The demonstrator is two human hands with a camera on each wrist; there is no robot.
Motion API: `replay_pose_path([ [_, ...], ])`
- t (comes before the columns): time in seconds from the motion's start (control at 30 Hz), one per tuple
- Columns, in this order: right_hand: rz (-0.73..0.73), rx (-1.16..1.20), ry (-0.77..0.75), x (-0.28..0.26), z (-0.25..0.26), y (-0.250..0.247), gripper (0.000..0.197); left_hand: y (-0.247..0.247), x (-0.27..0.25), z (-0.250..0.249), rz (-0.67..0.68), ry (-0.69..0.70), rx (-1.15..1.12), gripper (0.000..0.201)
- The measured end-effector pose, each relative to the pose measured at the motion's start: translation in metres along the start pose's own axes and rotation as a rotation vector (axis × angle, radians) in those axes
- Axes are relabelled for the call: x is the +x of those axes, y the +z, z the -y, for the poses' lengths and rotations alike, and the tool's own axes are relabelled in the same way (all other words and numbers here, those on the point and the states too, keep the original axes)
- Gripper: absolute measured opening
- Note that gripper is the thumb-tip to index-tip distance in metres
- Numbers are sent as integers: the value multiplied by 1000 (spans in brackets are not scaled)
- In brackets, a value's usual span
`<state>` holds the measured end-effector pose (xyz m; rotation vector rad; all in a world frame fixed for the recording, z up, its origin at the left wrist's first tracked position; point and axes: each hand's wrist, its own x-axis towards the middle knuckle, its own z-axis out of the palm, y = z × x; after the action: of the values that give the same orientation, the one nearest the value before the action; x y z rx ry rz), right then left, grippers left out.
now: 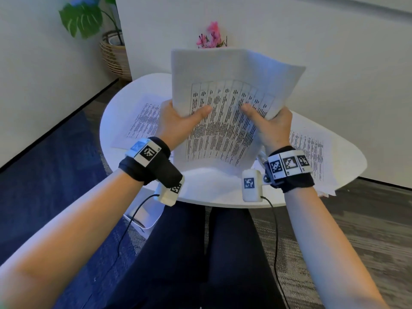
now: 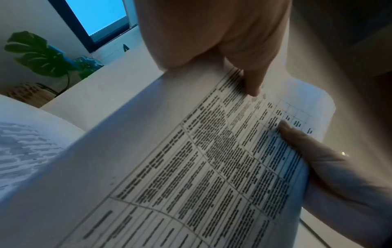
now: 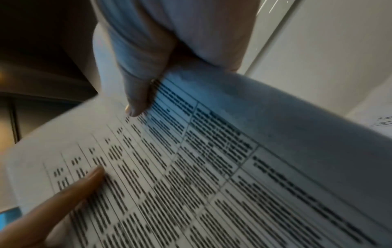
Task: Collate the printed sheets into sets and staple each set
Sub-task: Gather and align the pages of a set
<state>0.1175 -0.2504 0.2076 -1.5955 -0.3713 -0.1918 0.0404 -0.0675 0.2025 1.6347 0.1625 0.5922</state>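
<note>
Leftmost, a loose pile of printed sheets (image 1: 142,121) lies flat on the white rounded table (image 1: 347,161). Left hand (image 1: 178,123) pinches the raised set of sheets (image 1: 227,103) at its left edge, thumb on the printed table. Right hand (image 1: 270,128) pinches the right edge likewise. Set held above the table's middle, bowing between the grips. Judgement: thin, light, floppy, slick paper; best held at both side edges. Another pile (image 1: 312,152) lies right.
</note>
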Motion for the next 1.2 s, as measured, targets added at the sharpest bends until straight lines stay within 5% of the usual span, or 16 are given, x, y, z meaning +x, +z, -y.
replay_pose_path([
  [0.27,90,86,75,0,-9,-10,23,-9,5,-2,-37,-2,-82,26],
  [0.53,23,127,-7,1,-7,-6,17,-3,8,-11,-32,40,-117,25],
  [0.73,96,-71,212,-9,-54,-12,19,-5,4,41,70,-168,143,29],
  [0.83,91,-134,316,-20,-70,-10,29,-4,-6,67,118,-231,172,20],
  [0.93,131,-74,364,-32,-89,-5,18,1,-10,78,74,-284,99,19],
  [1.07,105,-102,486,-38,-112,3,107,6,-7,79,38,-353,66,8],
  [1.2,161,-137,510,-37,-110,8,115,-2,-4,81,45,-393,173,16],
])
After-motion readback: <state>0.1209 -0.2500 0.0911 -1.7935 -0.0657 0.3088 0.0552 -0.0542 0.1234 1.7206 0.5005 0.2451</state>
